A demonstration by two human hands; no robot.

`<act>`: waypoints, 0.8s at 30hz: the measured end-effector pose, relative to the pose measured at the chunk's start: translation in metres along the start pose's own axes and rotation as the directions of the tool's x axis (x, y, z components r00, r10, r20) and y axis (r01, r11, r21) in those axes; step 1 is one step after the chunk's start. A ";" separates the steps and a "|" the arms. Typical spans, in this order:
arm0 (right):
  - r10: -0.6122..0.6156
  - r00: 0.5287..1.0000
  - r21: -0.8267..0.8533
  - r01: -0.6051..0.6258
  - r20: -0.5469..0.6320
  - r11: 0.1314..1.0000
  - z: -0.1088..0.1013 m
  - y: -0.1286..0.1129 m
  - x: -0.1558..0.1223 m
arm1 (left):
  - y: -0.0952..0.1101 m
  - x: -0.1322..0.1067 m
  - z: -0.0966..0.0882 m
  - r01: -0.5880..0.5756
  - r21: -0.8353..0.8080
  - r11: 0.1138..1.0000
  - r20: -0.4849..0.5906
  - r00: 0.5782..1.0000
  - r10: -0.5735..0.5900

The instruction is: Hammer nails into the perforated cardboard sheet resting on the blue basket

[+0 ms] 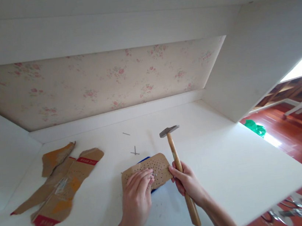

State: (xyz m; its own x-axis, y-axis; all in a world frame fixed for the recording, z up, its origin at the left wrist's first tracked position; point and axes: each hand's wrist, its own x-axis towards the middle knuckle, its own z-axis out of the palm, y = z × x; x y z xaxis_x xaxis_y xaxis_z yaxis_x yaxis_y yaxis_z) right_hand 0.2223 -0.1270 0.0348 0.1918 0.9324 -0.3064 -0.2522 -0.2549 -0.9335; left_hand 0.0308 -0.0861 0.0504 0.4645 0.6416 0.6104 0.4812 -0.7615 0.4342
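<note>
My right hand [187, 182] is wrapped around the wooden handle of a hammer [175, 150], held upright with its metal head at the top. The thumb of that hand is close to the right edge of a brown cardboard piece [161, 163] dotted with many small holes. Over the cardboard's left half lies my left hand [138, 188], fingertips pinched together. Small shiny spots show by those fingertips; what they hold is hidden. Under the cardboard, a blue object [144, 160] peeks out. Several thin nails [135, 152] rest on the white table beyond it.
Torn cardboard [63, 187] with red and orange print lies on the left of the white table [226, 177]. White panels rise at both sides, and floral wallpaper [118, 76] covers the back. Past the right edge are a green bag [254, 128] and clear-and-metal items [289, 211] on the reddish floor.
</note>
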 end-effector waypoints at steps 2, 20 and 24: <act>0.008 1.000 -0.005 -0.008 -0.004 1.000 0.000 0.000 -0.001 | 0.000 0.000 0.000 0.006 -0.013 1.000 -0.005 1.000 -0.006; 0.017 1.000 0.022 -0.016 -0.008 1.000 0.003 -0.002 -0.003 | 0.003 0.002 -0.003 0.120 -0.046 0.992 0.033 0.992 -0.118; 0.015 1.000 0.020 -0.015 -0.008 1.000 0.004 -0.002 -0.003 | 0.003 0.001 -0.003 0.114 -0.022 0.993 0.036 0.993 -0.113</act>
State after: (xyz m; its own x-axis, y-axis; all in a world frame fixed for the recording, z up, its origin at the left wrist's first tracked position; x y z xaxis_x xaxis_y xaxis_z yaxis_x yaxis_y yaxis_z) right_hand 0.2185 -0.1281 0.0384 0.1953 0.9265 -0.3215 -0.2740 -0.2632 -0.9250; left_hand 0.0312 -0.0881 0.0544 0.4338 0.7264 0.5330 0.5149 -0.6853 0.5150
